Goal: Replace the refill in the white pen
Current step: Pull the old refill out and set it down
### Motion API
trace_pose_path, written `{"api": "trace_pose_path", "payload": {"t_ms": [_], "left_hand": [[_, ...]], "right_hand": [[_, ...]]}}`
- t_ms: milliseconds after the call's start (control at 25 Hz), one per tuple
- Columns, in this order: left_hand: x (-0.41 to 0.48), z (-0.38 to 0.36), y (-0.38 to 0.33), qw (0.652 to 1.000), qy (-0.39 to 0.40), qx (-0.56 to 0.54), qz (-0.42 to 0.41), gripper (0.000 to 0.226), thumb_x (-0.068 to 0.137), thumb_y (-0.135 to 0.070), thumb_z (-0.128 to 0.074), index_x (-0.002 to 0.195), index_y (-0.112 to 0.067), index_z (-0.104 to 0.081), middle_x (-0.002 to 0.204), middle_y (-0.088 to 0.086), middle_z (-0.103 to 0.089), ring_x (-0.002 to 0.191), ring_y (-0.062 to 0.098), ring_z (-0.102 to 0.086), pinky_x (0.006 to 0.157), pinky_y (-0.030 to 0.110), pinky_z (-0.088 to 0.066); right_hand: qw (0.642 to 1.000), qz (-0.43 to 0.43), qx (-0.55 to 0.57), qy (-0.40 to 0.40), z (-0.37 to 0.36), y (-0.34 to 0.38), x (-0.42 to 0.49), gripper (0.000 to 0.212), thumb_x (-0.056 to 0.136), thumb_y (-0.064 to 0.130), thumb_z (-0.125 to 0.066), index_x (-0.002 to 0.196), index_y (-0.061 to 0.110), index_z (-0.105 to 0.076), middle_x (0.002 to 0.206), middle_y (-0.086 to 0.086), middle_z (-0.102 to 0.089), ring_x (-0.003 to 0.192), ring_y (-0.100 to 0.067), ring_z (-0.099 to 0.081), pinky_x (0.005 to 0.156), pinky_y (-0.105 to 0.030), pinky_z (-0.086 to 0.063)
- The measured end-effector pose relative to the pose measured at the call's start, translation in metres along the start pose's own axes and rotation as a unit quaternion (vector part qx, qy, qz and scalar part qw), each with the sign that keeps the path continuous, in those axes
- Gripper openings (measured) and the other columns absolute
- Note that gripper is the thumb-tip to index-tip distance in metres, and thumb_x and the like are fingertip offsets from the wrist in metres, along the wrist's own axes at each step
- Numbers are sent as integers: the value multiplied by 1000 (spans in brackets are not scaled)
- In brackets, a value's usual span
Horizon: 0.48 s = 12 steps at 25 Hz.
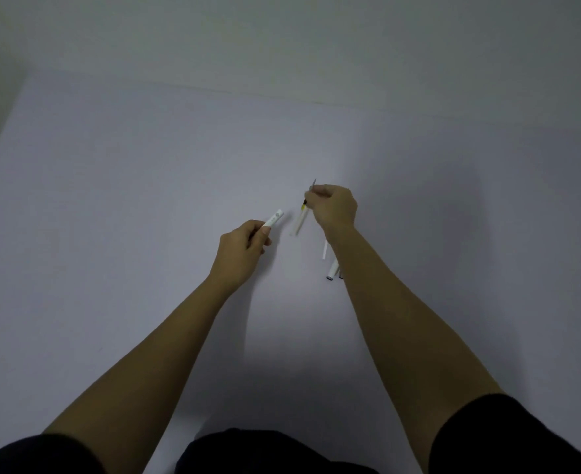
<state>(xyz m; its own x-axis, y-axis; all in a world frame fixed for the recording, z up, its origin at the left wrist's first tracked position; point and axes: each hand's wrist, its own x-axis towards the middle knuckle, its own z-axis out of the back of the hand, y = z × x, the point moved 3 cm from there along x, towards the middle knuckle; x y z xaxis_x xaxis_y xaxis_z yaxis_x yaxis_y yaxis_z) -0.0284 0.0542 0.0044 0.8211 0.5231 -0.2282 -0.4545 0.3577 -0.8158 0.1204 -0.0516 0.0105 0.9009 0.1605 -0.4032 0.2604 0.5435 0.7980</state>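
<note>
My left hand (240, 249) grips the white pen barrel (274, 218), whose open end points up and to the right. To its right, my right hand (332, 207) pinches a thin clear refill (300, 220) near its tip; the metal point sticks out above my fingers and the tube hangs down to the left. The refill's lower end is a short gap away from the barrel. A second thin white refill (325, 250) lies on the table beside my right wrist. Just below it lies a white pen part (331, 270) with a dark end, half hidden by my forearm.
The work surface is a plain pale table (145, 200) whose far edge meets a grey wall. Its left edge drops off at the far left. My dark sleeves and lap fill the bottom of the view.
</note>
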Motion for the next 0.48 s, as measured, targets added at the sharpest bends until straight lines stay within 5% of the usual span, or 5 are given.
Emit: {"api": "trace_pose_path", "payload": {"t_ms": [200, 480], "left_hand": [[-5, -5, -5, 999, 34, 17, -31, 24, 96, -25, -45, 106, -13, -62, 86, 3, -68, 70, 15, -61, 69, 30, -50], [-10, -15, -15, 997, 52, -11, -55, 22, 95, -23, -47, 108, -17, -63, 87, -1, -68, 62, -3, -59, 62, 4, -43]], "right_hand": [[985, -19, 170, -35, 35, -7, -11, 10, 77, 19, -69, 86, 16, -72, 81, -2, -72, 80, -15, -69, 87, -31, -54], [965, -2, 263, -18, 60, -14, -28, 7, 79, 15, -69, 78, 22, -69, 74, 1, -71, 80, -15, -68, 85, -31, -53]]}}
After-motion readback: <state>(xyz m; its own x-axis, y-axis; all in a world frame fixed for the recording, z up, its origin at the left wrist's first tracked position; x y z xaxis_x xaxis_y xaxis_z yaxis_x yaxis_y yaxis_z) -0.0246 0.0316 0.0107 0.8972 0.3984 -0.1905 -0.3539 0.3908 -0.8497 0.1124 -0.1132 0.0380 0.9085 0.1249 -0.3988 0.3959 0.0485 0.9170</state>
